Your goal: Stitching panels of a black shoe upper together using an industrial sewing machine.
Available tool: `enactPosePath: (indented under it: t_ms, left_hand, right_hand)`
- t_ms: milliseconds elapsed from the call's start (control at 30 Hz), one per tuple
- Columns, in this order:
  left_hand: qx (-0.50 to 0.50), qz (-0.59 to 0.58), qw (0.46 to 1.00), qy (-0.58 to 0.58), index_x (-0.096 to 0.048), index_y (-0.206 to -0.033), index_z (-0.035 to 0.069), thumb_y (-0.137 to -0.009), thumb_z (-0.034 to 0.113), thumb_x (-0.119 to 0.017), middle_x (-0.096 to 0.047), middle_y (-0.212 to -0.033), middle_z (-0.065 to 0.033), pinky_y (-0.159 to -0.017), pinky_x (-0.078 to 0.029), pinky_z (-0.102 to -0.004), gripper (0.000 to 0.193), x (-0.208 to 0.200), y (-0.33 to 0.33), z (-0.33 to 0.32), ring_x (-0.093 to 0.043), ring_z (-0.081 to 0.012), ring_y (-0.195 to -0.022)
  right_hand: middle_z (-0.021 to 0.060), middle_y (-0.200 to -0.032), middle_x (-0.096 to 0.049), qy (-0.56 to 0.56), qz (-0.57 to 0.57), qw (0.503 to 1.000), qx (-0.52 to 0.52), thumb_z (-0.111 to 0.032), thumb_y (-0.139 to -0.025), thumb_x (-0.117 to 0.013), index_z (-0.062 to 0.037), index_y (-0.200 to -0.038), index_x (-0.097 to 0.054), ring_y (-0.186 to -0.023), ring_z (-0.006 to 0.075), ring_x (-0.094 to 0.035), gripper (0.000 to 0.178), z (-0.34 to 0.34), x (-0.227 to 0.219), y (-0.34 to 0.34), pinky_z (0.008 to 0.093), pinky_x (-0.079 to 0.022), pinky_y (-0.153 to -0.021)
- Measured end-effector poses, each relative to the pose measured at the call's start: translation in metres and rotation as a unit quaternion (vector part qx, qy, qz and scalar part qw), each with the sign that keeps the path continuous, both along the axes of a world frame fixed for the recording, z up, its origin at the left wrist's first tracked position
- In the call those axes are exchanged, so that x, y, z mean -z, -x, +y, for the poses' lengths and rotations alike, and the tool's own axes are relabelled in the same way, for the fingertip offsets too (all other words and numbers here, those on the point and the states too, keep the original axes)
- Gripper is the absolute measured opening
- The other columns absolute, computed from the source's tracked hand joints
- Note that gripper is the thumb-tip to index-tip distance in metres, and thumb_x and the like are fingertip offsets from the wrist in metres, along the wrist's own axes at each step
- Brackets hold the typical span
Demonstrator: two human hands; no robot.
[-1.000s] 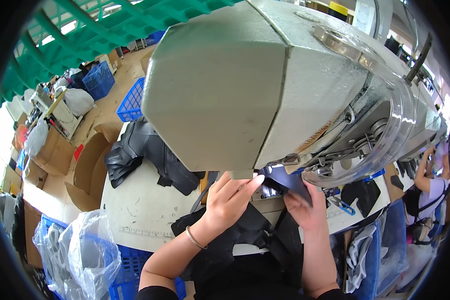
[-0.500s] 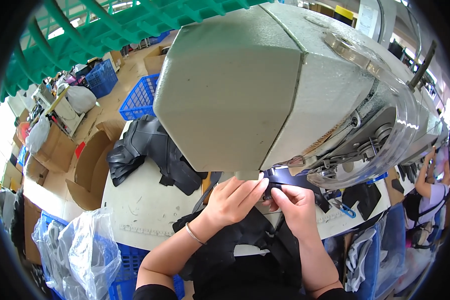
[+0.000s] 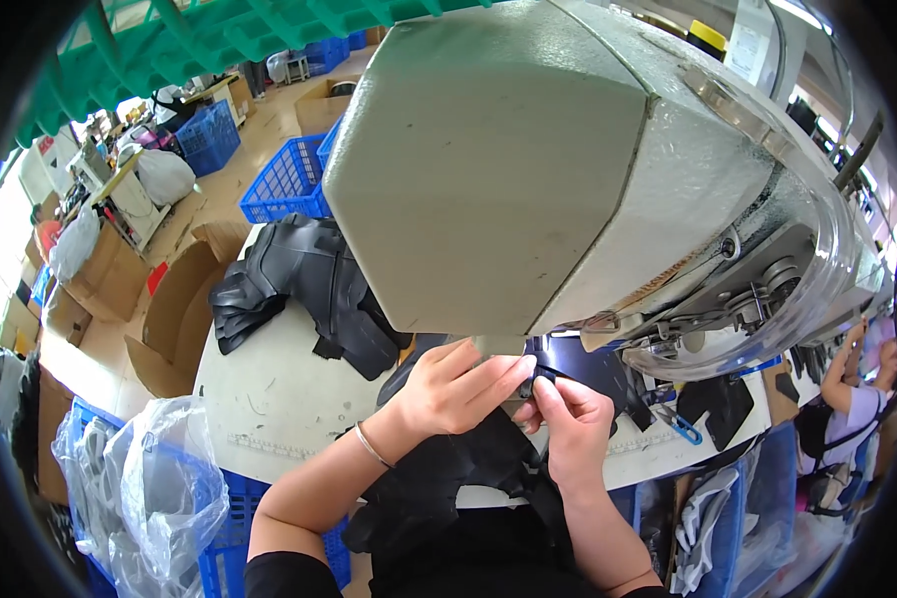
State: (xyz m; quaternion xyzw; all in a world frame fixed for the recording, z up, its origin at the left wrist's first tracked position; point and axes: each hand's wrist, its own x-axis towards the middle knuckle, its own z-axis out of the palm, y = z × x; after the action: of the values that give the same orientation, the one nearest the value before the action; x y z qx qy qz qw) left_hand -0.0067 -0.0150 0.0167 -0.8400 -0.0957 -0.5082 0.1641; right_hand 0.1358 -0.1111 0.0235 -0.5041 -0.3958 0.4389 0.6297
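Below the head of a big pale-grey sewing machine (image 3: 488,179), my two hands meet over dark sheet material. My left hand (image 3: 456,389) has its thumb and fingers pinched on the edge of a black piece of material (image 3: 530,385), whose shape is mostly hidden by the fingers. From the other side my right hand (image 3: 574,429) pinches the same piece, fingers curled. More black material (image 3: 453,463) hangs under my wrists over the table's near edge and into my lap. The needle area is hidden behind the machine head.
Stacked black moulded pieces (image 3: 314,274) lie on the white table (image 3: 254,399) at left. Blue-handled scissors (image 3: 684,429) and a black cut piece (image 3: 718,407) lie at right. Plastic bags fill a blue crate (image 3: 231,518) at lower left. A green basket (image 3: 259,35) overhangs the top. Another person (image 3: 852,399) sits far right.
The view has shifted slightly, so the machine head appears further right. My right hand has drawn a little toward my left, and both still pinch the black piece.
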Motion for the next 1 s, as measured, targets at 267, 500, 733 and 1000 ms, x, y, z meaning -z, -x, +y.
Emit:
enactPosePath:
  t_ms: [267, 500, 733, 1000]
  left_hand:
    - [0.007, -0.022, 1.0, -0.016, -0.068, -0.091, 0.0, -0.058, 0.006, -0.069, -0.06, -0.083, -0.0045, -0.06, -0.053, -0.0277, 0.034, 0.002, -0.005, 0.003, -0.061, -0.0173, -0.072]
    - [-0.006, -0.019, 1.0, 0.011, -0.07, -0.091, 0.0, -0.064, 0.005, -0.068, -0.062, -0.083, -0.0046, -0.055, -0.048, -0.0275, 0.028, 0.005, -0.006, 0.008, -0.059, -0.017, -0.07]
    - [-0.01, 0.003, 1.0, -0.004, -0.07, -0.09, 0.0, -0.065, 0.002, -0.068, -0.063, -0.084, -0.0059, -0.057, -0.05, -0.0271, 0.025, 0.003, -0.005, 0.009, -0.06, -0.0176, -0.071]
    - [-0.011, -0.011, 1.0, -0.002, -0.071, -0.093, 0.0, -0.067, 0.002, -0.071, -0.062, -0.085, -0.0055, -0.057, -0.05, -0.0269, 0.026, 0.0, -0.004, 0.01, -0.059, -0.0164, -0.069]
  right_hand:
    - [0.0065, -0.064, -0.065, 0.004, 0.03, 0.999, 0.023, -0.006, -0.092, -0.057, 0.0046, -0.081, -0.068, -0.052, 0.0076, -0.055, 0.019, 0.002, -0.001, 0.0, 0.0207, -0.043, -0.049]
    - [0.0067, -0.063, -0.065, 0.019, 0.018, 0.999, -0.023, -0.008, -0.094, -0.056, 0.0035, -0.083, -0.067, -0.051, 0.0059, -0.054, 0.019, 0.008, -0.011, -0.006, 0.0207, -0.042, -0.048]
    - [0.0024, -0.06, -0.057, 0.017, -0.236, 0.969, 0.071, -0.018, -0.097, -0.052, 0.0014, -0.078, -0.064, -0.051, 0.0042, -0.048, 0.03, -0.009, -0.027, -0.053, 0.0201, -0.036, -0.05]
    - [0.0021, -0.06, -0.051, -0.044, 0.037, 0.995, -0.083, -0.018, -0.098, -0.05, 0.0014, -0.092, -0.058, -0.043, 0.0043, -0.032, 0.022, 0.011, -0.03, -0.062, 0.0215, -0.024, -0.042]
